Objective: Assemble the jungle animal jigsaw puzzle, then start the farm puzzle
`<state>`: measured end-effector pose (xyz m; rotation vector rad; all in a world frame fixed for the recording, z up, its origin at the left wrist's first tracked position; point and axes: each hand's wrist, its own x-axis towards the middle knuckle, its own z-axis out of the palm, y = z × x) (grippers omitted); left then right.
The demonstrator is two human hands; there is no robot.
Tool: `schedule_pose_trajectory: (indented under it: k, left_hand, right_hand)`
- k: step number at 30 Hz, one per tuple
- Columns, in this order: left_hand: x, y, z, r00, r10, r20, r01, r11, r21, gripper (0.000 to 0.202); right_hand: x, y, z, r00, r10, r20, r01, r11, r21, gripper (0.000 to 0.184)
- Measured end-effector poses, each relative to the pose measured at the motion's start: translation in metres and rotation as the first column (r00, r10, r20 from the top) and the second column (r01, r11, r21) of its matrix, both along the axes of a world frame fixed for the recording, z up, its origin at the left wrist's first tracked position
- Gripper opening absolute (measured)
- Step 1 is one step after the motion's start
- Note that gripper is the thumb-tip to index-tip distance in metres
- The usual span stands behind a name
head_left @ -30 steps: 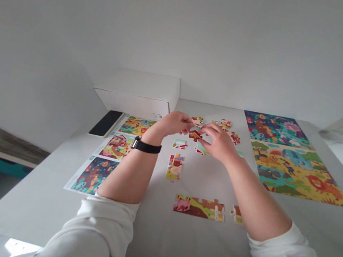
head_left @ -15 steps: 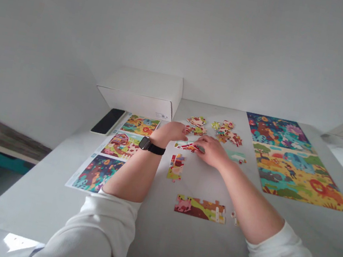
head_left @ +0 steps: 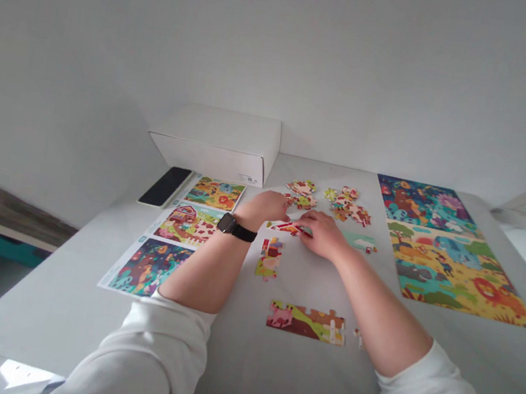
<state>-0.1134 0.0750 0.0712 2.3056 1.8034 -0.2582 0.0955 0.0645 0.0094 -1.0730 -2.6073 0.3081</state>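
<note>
My left hand (head_left: 267,206), a black watch on its wrist, has its fingers curled down at the upper left of a red barn puzzle section (head_left: 285,227). My right hand (head_left: 324,233) pinches a puzzle piece at the right side of that section; its fingertips partly hide it. A strip with blue sky and green (head_left: 361,242) shows to the right, partly behind my right hand. Below my hands lies a short upright joined strip (head_left: 269,258). Nearer to me is a longer strip with a pink pig (head_left: 306,322). One loose piece (head_left: 358,338) sits beside my right forearm.
Several loose puzzle pieces (head_left: 347,205) lie behind my hands, with another cluster (head_left: 301,194) to their left. A white box (head_left: 209,153), a phone (head_left: 166,187) and a picture sheet (head_left: 187,223) are on the left. Two finished-looking pictures (head_left: 458,272) lie right.
My left hand has moved slightly down and right, closer to the barn section and my right hand. My right hand stays at the section's right side with little movement.
</note>
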Motion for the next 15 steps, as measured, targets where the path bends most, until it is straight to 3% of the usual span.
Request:
schedule_pose_trajectory:
  k: [15]
  left_hand:
    - [0.0054, -0.005, 0.0013, 0.997, 0.026, 0.069, -0.027, 1.0, 0.01, 0.027]
  right_hand:
    - [0.0037, 0.0011, 0.005, 0.999, -0.017, -0.042, 0.017, 1.0, -0.017, 0.03]
